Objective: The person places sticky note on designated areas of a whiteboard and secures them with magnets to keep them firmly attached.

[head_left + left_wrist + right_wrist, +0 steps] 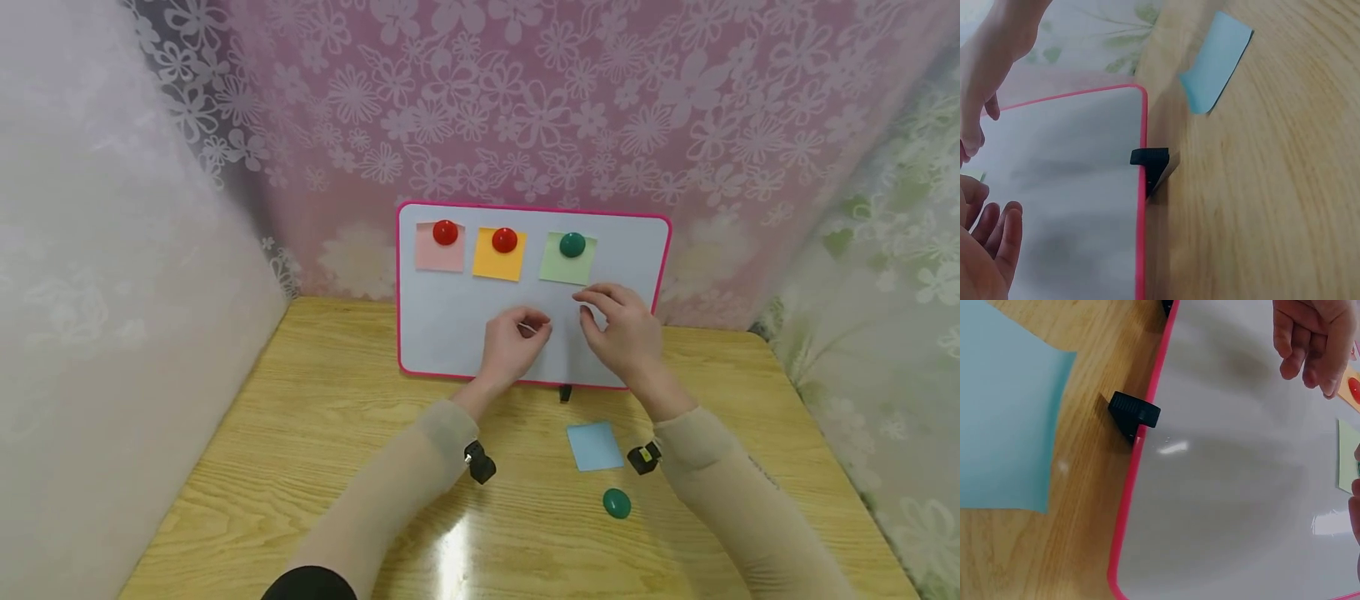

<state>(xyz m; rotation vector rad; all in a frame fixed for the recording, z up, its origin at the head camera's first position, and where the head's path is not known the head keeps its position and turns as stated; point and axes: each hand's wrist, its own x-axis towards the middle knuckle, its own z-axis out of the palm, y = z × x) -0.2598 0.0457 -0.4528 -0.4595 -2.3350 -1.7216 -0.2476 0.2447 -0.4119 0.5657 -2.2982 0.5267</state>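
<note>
My left hand (516,342) is in front of the whiteboard (450,325), its fingers loosely bent and nothing visible between them. To its right, just below the green sticky note (555,268), my right hand (626,329) has its thumb and fingers apart and holds nothing I can see. A green round magnet (572,244) sits on that note. Further left, red magnets sit on an orange note (497,265) and a pink note (438,258). In the right wrist view the left hand (1316,337) has relaxed fingers; only fingertips of the right hand show at the edge.
A light blue sticky note (595,447) lies on the wooden table (315,417), with a loose green magnet (617,503) nearer me. A black clip-like foot (1152,165) grips the board's pink lower edge. Floral curtains hang behind and at the right.
</note>
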